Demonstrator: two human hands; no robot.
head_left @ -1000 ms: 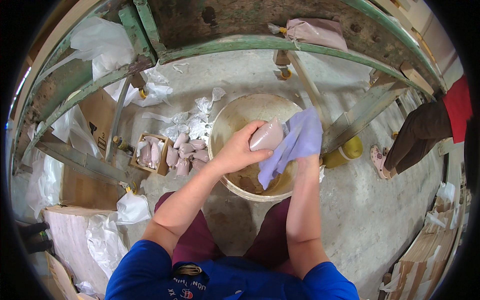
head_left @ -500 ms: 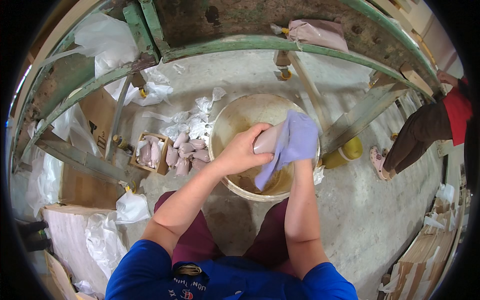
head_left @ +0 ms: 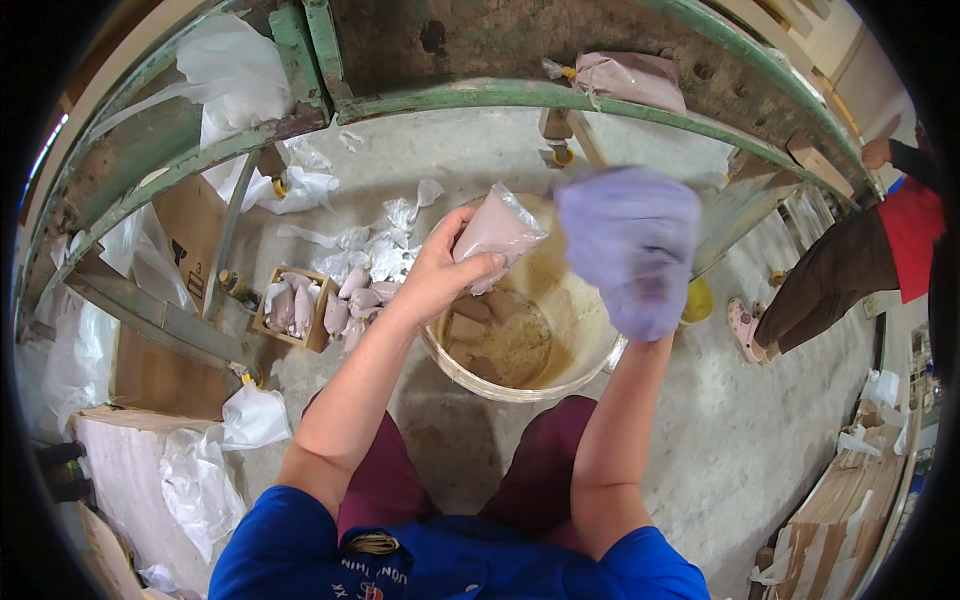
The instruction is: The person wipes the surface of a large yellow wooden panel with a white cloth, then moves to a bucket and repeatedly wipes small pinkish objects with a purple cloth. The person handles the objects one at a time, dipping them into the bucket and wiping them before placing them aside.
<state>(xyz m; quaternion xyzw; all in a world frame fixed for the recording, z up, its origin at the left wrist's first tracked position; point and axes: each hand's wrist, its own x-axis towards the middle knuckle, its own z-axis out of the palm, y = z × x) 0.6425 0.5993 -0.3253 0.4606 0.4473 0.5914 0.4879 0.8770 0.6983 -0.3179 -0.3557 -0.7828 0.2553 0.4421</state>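
My left hand [head_left: 440, 270] grips a clear plastic bag [head_left: 500, 235] of pinkish filling, its open-looking top tilted up and to the right. A purple cloth [head_left: 630, 240], smeared by motion, covers my right hand; only the right wrist [head_left: 647, 352] shows below it. The cloth hangs apart from the bag, over the right rim of a large round tub [head_left: 490, 385]. Brownish residue and a few pale lumps lie on the tub's bottom, beneath my left hand.
Small filled bags [head_left: 340, 310] lie left of the tub, beside a wooden box [head_left: 318, 325] of similar bags. Crumpled plastic [head_left: 385, 240] lies behind them. A green-edged bench [head_left: 480, 92] spans the far side, bearing a larger filled bag [head_left: 630, 80]. Another person [head_left: 830, 270] stands at right.
The purple cloth has come off the bag and swung right with my right hand. My left hand has moved slightly left and up, tilting the bag more upright.
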